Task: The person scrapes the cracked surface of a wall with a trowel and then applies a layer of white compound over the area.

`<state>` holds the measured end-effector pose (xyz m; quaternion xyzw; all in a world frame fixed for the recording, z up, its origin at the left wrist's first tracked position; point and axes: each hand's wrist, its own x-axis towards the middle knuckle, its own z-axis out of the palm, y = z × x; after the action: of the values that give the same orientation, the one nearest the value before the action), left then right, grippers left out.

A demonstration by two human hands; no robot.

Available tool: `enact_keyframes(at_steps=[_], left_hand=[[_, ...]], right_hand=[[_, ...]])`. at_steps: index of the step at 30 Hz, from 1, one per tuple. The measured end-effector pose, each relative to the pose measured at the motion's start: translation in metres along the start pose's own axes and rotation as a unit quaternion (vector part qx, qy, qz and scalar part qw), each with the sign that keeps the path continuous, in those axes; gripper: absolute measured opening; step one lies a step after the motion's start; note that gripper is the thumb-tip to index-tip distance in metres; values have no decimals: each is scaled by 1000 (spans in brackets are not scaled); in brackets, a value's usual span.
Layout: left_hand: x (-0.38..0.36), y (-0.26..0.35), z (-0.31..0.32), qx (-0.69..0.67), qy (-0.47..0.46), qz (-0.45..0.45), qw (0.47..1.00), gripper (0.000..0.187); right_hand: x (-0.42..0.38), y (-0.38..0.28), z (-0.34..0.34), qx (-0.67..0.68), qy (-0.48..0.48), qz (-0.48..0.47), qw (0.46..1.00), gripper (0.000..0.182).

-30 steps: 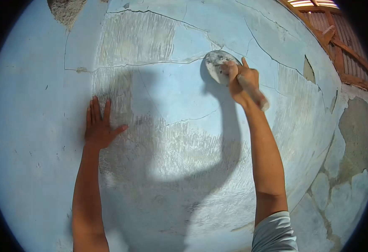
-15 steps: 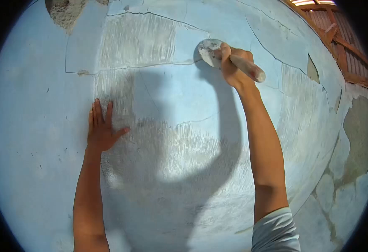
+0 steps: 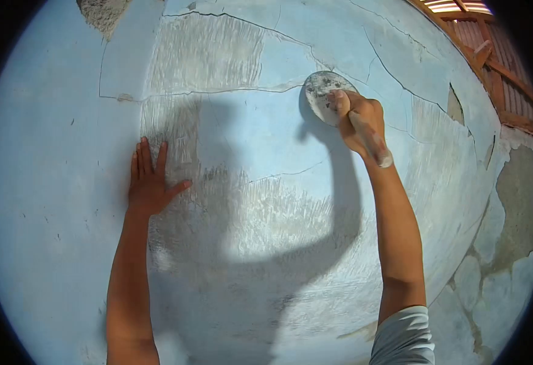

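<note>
Plaster scraping fills the head view: the right hand is raised against a pale blue wall, its grip wrapped fully around the wooden handle of a scraper, with the forefinger stretched forward along the top of the tool. The scraper's round, paint-flecked blade lies flat or nearly flat on the wall, just under a long crack that runs sideways across the paint, and the end of the handle sticks out below the heel of the hand toward the wrist. The left hand holds nothing; it is spread wide, palm pressed on the wall, fingers pointing up and thumb out to the right, well apart from the tool and lower down. It rests at the left edge of a scraped patch where the blue is worn to grey-white streaks; a second scraped patch sits above the crack. The shadow of the person falls across the lower middle of the wall. To the right, large flakes of paint are gone and bare grey plaster shows, with wooden roof beams at the upper right corner. A light grey sleeve covers the right upper arm at the bottom edge.
</note>
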<state>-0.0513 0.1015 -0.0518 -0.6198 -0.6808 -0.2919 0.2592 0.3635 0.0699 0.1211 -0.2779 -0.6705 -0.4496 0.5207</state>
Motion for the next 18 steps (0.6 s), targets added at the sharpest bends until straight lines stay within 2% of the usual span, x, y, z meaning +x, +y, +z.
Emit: enact_keyframes(at_steps=[2,7,10,11,15,18], left_hand=[[0,2,-2,0,-4,0,1000,121],[1,1,3,3,-4,-2,1000,121],[1,0,0,5,-15,-5,1000,121],[-1,1,-1,5,-18,-6,1000,121],[1,1,-2,11,-13,-6,1000,121],[-1,1,0,8,-13,3,1000,121]], right_hand=[[5,-11,1,-7,23,-16,1000,47],[19,-15,-7,-40,-54,32,997,45],[-13,-5,6,18,91,-53,994,48],[-12,-7,7,3,95,-51,994,51],[41,-20,0,-47,-16,48,998,57],[17,-20,-10,-58,-70,53,994,55]])
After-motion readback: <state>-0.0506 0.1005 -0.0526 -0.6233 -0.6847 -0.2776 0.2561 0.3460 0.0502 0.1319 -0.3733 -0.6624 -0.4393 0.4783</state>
